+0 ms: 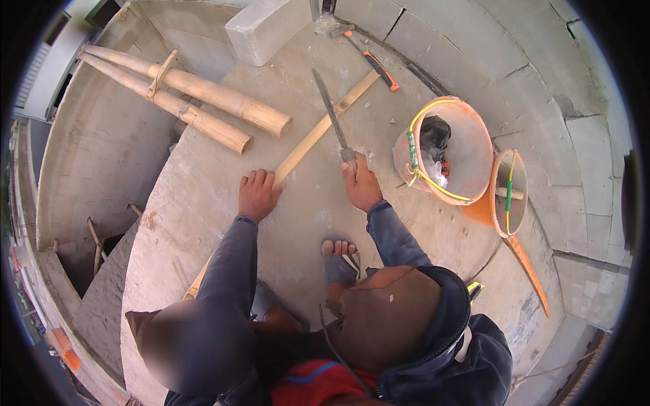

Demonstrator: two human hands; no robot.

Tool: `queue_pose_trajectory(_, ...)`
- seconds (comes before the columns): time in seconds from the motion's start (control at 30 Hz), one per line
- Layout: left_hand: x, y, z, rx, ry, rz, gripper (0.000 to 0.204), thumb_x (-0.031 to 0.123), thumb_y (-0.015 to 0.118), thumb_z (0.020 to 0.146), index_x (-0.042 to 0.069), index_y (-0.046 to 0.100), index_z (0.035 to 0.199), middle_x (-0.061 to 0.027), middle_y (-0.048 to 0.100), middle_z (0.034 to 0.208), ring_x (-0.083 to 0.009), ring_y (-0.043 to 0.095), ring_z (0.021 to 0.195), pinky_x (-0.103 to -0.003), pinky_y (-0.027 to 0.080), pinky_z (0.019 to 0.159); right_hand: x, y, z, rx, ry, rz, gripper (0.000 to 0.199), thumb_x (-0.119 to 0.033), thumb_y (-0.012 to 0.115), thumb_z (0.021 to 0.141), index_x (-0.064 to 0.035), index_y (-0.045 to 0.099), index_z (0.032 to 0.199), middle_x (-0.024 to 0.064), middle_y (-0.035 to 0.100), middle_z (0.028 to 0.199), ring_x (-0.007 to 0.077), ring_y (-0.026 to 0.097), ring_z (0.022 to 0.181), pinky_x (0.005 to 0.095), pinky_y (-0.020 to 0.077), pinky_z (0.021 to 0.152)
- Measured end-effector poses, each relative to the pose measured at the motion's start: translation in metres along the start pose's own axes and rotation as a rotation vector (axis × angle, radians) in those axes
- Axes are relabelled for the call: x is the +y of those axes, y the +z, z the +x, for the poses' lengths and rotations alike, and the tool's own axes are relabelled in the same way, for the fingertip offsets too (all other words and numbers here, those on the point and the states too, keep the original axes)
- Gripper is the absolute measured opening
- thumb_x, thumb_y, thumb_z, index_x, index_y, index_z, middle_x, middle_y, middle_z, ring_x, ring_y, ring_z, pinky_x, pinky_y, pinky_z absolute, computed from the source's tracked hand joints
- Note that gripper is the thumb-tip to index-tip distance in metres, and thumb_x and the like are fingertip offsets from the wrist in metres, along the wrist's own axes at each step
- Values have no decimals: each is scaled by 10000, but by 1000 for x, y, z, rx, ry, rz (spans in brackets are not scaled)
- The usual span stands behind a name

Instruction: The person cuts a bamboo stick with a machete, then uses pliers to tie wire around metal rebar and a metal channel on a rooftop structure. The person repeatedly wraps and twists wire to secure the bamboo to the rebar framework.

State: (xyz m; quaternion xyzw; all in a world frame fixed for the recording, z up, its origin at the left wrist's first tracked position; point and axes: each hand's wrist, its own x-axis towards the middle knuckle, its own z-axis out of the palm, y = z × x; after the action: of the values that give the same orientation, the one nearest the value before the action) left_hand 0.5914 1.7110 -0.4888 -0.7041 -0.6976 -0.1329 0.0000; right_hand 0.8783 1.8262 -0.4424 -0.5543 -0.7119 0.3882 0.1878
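Observation:
My left hand (258, 195) is closed on a long split bamboo strip (308, 150). The strip lies slantwise over the concrete floor, passes under my left forearm, and its lower end (195, 287) shows beside my knee. In my right hand (363, 184) is a machete (330, 108), gripped by its handle. Its dark, narrow blade points away from me to the upper left, and the tip lies over or just left of the strip. Whether blade and strip touch I cannot tell. My sandalled foot (338, 249) is below my right hand.
Two thick bamboo poles (223, 114) lie at the far left, past the slab's edge. A concrete block (261, 34) stands behind, near an orange-handled hammer (381, 68). On the right are an orange bucket (467, 125) with bags, another bucket (504, 216), and a block wall (542, 115).

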Motion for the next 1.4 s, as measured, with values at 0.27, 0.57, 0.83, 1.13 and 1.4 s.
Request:
queue_pose_trajectory(0.27,12,16,-2,-82,-43,-41,196,266,592,1064,79,649,1059,-78,618,952,-280,672,906,-437,575,743,8,-14,5,110,-158,-127,478,-299,601,1074,-36,452,1444,314,726,1030,532,700,962,550,556,826)
queue_pose_trajectory(0.57,1,25,-8,-89,-15,-55,205,279,557,1091,96,564,1001,-98,627,914,-315,717,751,-463,592,631,-31,-21,4,177,-499,-107,511,-274,656,1020,12,495,1412,284,702,1218,494,707,1034,551,569,887)
queue_pose_trajectory(0.83,10,34,13,-60,52,-72,214,283,566,1090,95,566,988,-98,645,820,-308,711,692,-430,578,595,13,-12,44,-115,-25,-596,469,-241,670,1014,9,507,1376,282,708,1144,478,717,990,538,576,849)
queue_pose_trajectory(1.13,-10,38,23,-92,37,-32,245,296,547,1106,97,558,963,-110,680,750,-327,717,646,-449,581,583,17,-23,43,-55,-293,-498,458,-296,602,1063,40,475,1348,335,709,1080,524,707,937,580,559,786)
queue_pose_trajectory(1.4,-12,34,18,-101,-22,-74,262,312,533,1114,95,562,971,-115,707,772,-340,715,638,-463,583,587,-43,-15,21,101,-479,-180,386,-360,573,1077,-15,504,1235,316,722,1098,503,722,935,575,575,789)
